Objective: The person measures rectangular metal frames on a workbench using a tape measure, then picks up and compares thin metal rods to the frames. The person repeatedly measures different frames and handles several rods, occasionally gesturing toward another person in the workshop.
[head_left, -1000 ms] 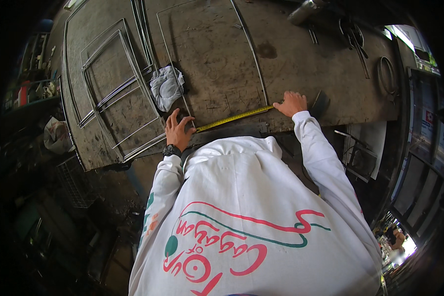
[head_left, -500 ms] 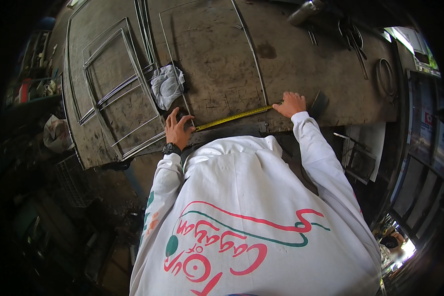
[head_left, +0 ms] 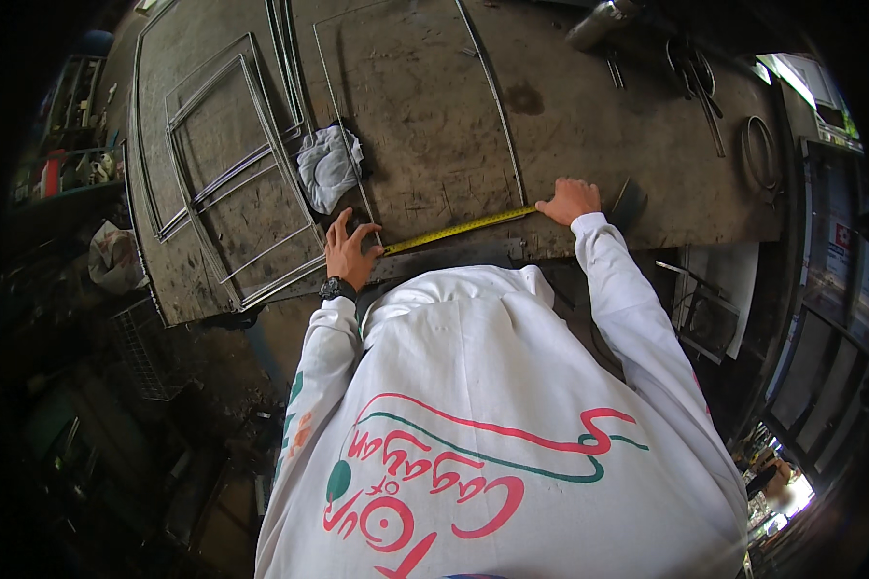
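Observation:
A yellow tape measure (head_left: 459, 229) is stretched across the front of the worktable, spanning the open near end of a thin metal rod frame (head_left: 497, 101). My left hand (head_left: 350, 253) is at the tape's left end, beside the frame's left rod, with thumb and a finger pinching there and the other fingers raised. At the right end, just past the frame's right rod, my right hand (head_left: 572, 202) is closed around the tape; its case is hidden in the hand. A crumpled grey-white rag (head_left: 328, 171) lies beyond my left hand.
Several thin metal rod frames (head_left: 198, 183) lie overlapping on the left of the scratched worktable (head_left: 425, 125). Towards the far right are a metal cylinder (head_left: 603, 24), dark tools (head_left: 693, 77) and a coiled ring (head_left: 760, 152). A wire basket (head_left: 145, 352) stands below, left.
Both hands keep their places on the stretched tape measure. The whole view has shifted very slightly; nothing on the table has visibly moved.

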{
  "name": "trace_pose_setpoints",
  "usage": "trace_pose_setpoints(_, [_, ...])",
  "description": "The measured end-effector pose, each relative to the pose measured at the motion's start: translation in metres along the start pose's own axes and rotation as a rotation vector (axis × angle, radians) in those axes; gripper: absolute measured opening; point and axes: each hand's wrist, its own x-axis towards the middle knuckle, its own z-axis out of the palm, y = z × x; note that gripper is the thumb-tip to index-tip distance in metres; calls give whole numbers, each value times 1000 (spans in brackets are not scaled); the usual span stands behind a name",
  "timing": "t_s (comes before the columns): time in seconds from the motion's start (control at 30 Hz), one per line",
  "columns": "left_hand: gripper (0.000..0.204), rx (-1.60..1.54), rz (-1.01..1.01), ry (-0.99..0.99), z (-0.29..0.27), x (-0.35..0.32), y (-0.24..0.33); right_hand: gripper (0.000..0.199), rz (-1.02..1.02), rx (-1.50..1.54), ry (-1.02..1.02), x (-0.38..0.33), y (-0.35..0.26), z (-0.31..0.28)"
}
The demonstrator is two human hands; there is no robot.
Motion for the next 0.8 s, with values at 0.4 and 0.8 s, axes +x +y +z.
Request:
trace_pose_setpoints(0.4, [45,13,-13,-10,0,3,1,62,-24,12,-17,4,2,-2])
trace_pose_setpoints(0.8, [43,-4,-22,-2,0,3,0,65,3,-1,-173,14,-3,-17])
